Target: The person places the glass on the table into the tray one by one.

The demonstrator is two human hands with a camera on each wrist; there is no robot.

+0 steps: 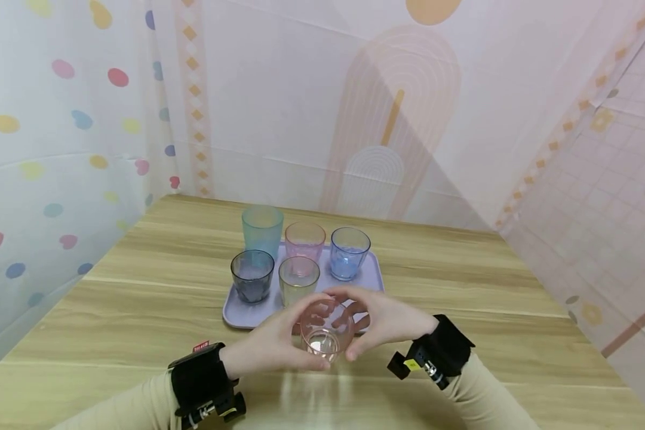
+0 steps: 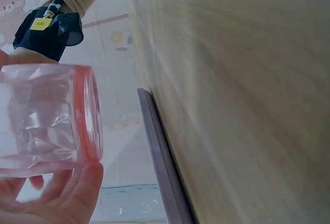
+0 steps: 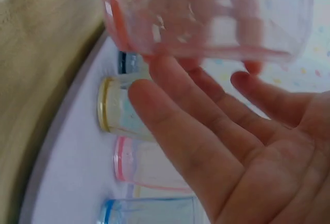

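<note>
Currently cradling clear pink cup (image 1: 326,333) with both hands, left hand (image 1: 269,349) and right hand (image 1: 389,319) fingers (image 3: 180,131) curled round it, above surface (image 1: 462,286) near edge, just beside tray (image 1: 236,313).

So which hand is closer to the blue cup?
Right. The right hand cups the clear pink cup just in front of the blue cup on the tray. The left hand holds it farther left, nearer the person.

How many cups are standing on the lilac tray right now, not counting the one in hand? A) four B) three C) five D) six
C: five cups stand on the tray: teal, pink, blue, dark grey and yellowish; the clear pink cup is held between the left hand and right hand in front of it.
</note>
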